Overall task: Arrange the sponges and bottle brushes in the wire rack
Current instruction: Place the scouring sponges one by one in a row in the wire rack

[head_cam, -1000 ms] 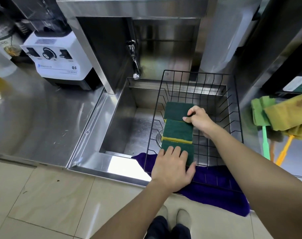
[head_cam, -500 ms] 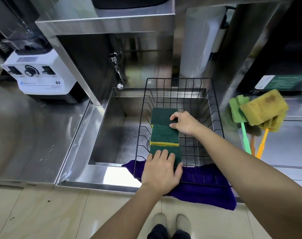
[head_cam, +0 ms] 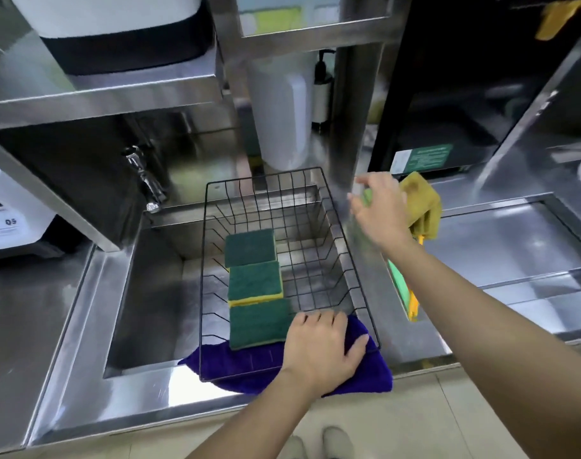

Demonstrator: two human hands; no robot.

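Note:
A black wire rack (head_cam: 264, 175) sits over the sink on a purple cloth (head_cam: 372, 376). Three green sponges lie in a row along its left side: far (head_cam: 249, 246), middle (head_cam: 254, 281) and near (head_cam: 259, 323). My left hand (head_cam: 319, 346) rests flat on the rack's near right corner, just right of the near sponge, holding nothing. My right hand (head_cam: 380, 213), blurred and with fingers spread, is outside the rack's right side, over the bottle brushes. Their yellow-brown head (head_cam: 421, 200), green handle (head_cam: 398, 279) and orange handle (head_cam: 412, 303) show around my wrist.
The steel sink (head_cam: 150, 293) has a faucet (head_cam: 146, 180) at its back left. A white blender base (head_cam: 4, 220) stands on the left counter. A white cylinder (head_cam: 279, 120) and a pump bottle (head_cam: 320, 94) stand behind the rack. A second steel basin (head_cam: 514, 246) lies to the right.
My right hand left the far sponge and moved right, out of the rack, to the brushes. My left hand slid right off the near sponge. The camera has tilted up.

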